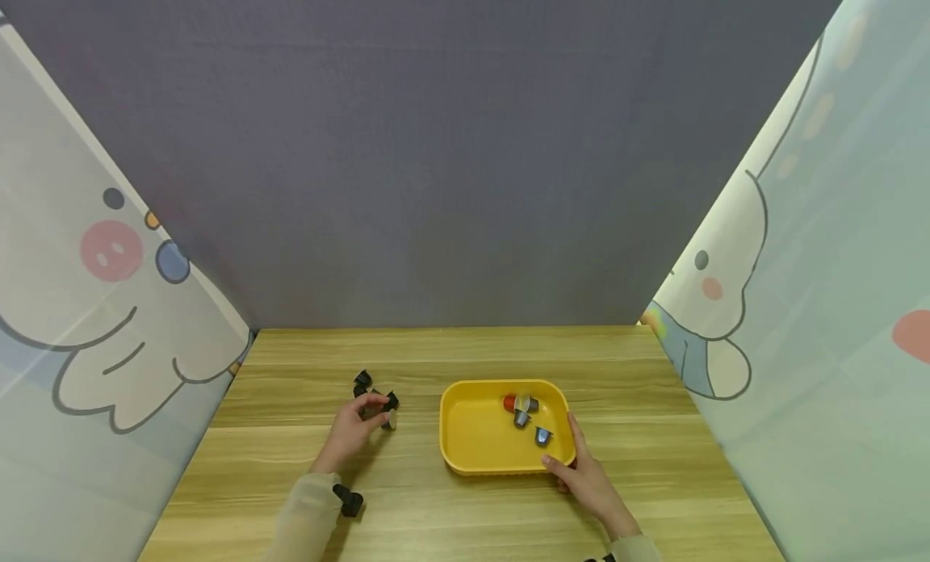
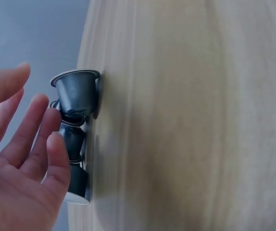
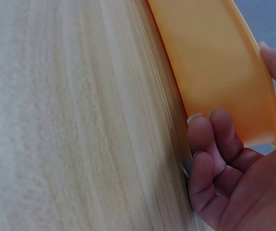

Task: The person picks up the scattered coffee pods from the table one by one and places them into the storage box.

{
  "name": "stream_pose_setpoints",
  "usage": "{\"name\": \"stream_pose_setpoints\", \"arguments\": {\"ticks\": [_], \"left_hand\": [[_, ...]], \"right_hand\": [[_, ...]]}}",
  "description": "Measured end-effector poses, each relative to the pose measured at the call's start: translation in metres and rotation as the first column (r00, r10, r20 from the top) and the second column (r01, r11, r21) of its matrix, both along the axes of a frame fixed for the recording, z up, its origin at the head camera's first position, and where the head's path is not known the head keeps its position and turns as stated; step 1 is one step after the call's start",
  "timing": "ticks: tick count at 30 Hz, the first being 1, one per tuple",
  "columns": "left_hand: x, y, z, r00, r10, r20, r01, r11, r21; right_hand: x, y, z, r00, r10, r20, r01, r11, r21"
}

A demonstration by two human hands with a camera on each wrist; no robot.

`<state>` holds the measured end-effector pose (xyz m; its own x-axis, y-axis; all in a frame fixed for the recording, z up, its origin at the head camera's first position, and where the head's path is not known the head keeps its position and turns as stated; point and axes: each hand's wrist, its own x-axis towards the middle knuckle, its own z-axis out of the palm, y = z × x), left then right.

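Note:
My left hand [image 1: 351, 433] reaches over a small group of black coffee capsules on the table, its fingers spread and loosely bent. In the left wrist view that hand [image 2: 25, 168] is beside a dark capsule [image 2: 78, 94], with nothing pinched. A capsule with a pale lid [image 1: 391, 419] lies by the thumb. Another black capsule [image 1: 363, 378] is farther back. My right hand [image 1: 590, 481] grips the near right corner of a yellow tray [image 1: 472, 433], thumb at the rim. In the right wrist view, curled fingers [image 3: 203, 134] lie against the tray's outer wall [image 3: 215, 62].
Inside the tray, toward its right side, lie a red capsule [image 1: 509, 402], a grey capsule [image 1: 521, 419] and a blue-grey capsule [image 1: 542, 437], among others. The wooden table [image 1: 407, 513] ends at a grey curtain [image 1: 436, 223]. Printed cloths hang at both sides.

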<state>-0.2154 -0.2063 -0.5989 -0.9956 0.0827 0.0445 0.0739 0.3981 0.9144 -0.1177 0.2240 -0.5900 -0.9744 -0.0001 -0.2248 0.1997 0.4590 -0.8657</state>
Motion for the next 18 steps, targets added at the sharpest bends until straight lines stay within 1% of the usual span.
{"name": "stream_pose_setpoints", "arguments": {"ticks": [6, 10, 13, 18], "left_hand": [[0.002, 0.002, -0.003, 1.000, 0.000, -0.011, 0.000, 1.000, 0.021], [0.001, 0.003, -0.009, 1.000, -0.009, -0.009, 0.009, 0.999, 0.043], [0.000, 0.004, -0.014, 1.000, -0.030, -0.009, 0.030, 0.998, 0.055], [0.000, 0.007, -0.021, 0.999, -0.040, 0.013, 0.040, 0.998, 0.040]], "right_hand": [[0.000, 0.000, 0.000, 1.000, -0.003, 0.004, 0.003, 1.000, -0.009], [0.000, 0.000, -0.001, 1.000, -0.013, 0.007, 0.013, 1.000, -0.016], [-0.001, 0.000, -0.002, 1.000, -0.017, 0.007, 0.017, 1.000, -0.017], [-0.001, 0.000, -0.001, 1.000, -0.019, 0.007, 0.019, 1.000, -0.011]]}}
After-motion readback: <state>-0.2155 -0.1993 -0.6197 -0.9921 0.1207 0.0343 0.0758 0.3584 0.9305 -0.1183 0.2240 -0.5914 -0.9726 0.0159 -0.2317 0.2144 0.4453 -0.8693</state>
